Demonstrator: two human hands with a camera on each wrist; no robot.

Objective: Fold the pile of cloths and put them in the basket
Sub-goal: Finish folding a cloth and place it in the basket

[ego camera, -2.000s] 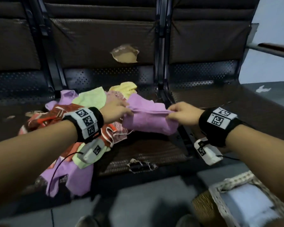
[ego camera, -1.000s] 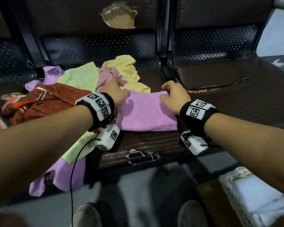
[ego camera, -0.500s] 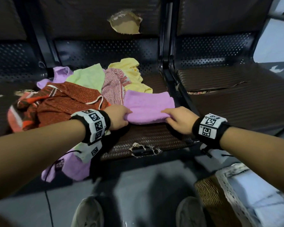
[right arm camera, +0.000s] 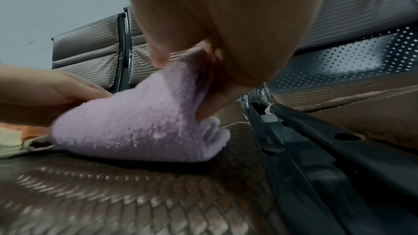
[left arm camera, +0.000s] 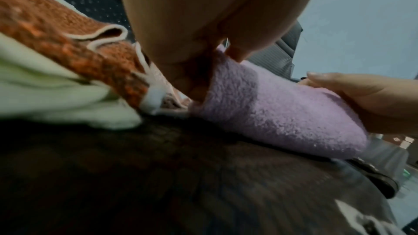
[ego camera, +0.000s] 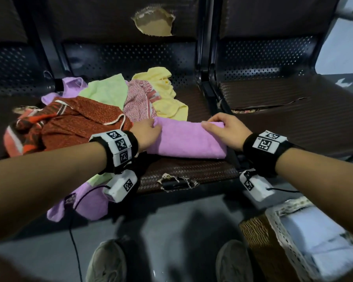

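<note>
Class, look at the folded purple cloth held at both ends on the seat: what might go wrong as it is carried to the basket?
1. The left hand and right hand only pinch the far corners of the purple cloth; lifted so, its folds may fall open.
2. It lies against the unfolded pile, which could drag along.
3. The basket already holds white cloth, so space may be tight.

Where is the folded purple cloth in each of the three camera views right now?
Head: purple cloth lies centre frame on the brown seat, between the left hand and right hand.
Left wrist: right of centre, under the left hand's fingers.
Right wrist: left of centre, pinched at its upper right end.
Shared landmark: the woven brown seat beneath the cloth.
</note>
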